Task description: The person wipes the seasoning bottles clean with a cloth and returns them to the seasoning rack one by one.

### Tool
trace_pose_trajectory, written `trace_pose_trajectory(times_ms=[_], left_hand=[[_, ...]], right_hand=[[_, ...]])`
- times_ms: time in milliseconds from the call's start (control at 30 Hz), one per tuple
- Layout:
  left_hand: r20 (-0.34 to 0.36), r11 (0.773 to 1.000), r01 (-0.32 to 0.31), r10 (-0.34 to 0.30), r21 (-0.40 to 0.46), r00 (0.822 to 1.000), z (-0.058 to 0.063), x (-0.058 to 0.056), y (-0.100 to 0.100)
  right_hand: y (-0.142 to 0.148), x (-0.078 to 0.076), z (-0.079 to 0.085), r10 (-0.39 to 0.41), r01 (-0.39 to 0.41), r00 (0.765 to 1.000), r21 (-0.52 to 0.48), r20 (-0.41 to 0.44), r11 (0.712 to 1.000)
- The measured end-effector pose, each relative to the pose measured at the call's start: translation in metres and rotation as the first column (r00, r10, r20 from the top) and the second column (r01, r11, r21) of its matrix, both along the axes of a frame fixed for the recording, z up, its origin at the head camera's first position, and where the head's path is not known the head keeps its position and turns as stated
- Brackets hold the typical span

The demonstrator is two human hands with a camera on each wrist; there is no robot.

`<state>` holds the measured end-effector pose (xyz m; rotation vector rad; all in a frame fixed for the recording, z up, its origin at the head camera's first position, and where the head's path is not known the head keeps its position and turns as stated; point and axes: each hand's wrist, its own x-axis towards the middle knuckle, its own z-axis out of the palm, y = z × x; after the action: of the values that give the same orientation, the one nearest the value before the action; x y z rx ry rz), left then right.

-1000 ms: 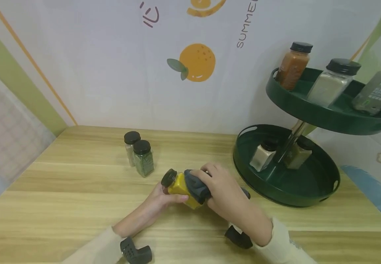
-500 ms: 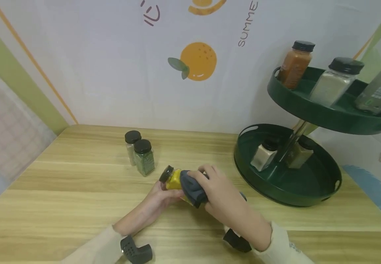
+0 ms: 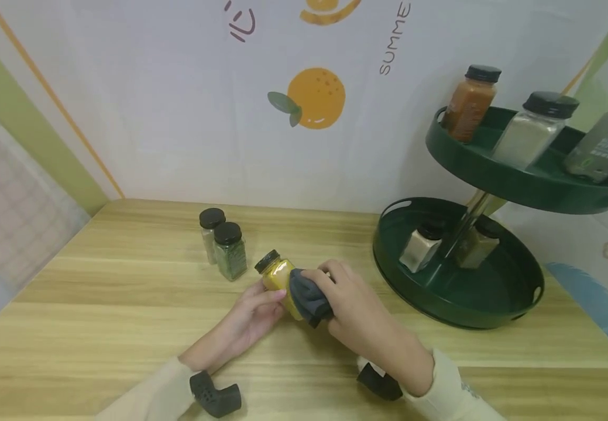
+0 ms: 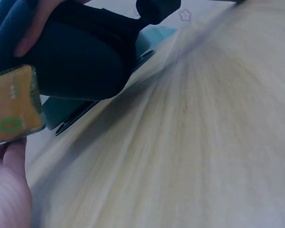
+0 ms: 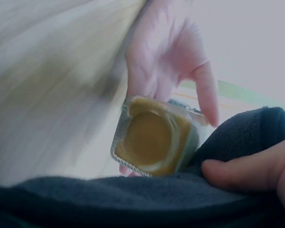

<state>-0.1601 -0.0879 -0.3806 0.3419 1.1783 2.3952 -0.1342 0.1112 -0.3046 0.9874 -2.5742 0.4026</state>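
Observation:
A spice jar [image 3: 280, 273] of yellow powder with a black lid is tilted above the table, its lid toward the upper left. My left hand [image 3: 253, 316] grips it from the left, thumb across its near side. In my right hand [image 3: 353, 301] a dark grey cloth [image 3: 308, 295] is bunched and pressed against the jar's right side. The right wrist view shows the base of the jar [image 5: 149, 137], with the cloth [image 5: 123, 194] below and beside it. In the left wrist view a labelled side of the jar [image 4: 14, 107] appears near the cloth [image 4: 80, 57].
Two black-lidded jars, one with green flakes [image 3: 230, 257] and one paler [image 3: 208, 234], stand at the back left. On the right rises a two-tier dark green rack [image 3: 461, 313]. Its upper tier [image 3: 519, 190] bears three jars, its lower tier two.
The yellow jar has turned in my left hand, and its lid end now points higher. More of its upper part shows. My right hand keeps the cloth against it with a slight shift.

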Motion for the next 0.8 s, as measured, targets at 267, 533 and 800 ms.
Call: trace_pose_trajectory(times_ms=[267, 533, 800], left_hand=[[0.000, 0.996, 0.036, -0.036, 0.087, 0.999, -0.001, -0.003, -0.001], [-0.054, 0.988, 0.157, -0.157, -0.010, 0.986, -0.002, -0.001, -0.002], [-0.108, 0.985, 0.163, -0.169, -0.055, 0.980, -0.005, 0.001, -0.001]], right_hand=[[0.000, 0.004, 0.002, -0.010, 0.011, 1.000, -0.066, 0.016, 0.998], [-0.002, 0.009, 0.008, -0.006, 0.005, 1.000, -0.053, -0.019, 0.999], [-0.003, 0.013, 0.013, 0.099, -0.097, 0.994, 0.036, -0.042, 0.995]])
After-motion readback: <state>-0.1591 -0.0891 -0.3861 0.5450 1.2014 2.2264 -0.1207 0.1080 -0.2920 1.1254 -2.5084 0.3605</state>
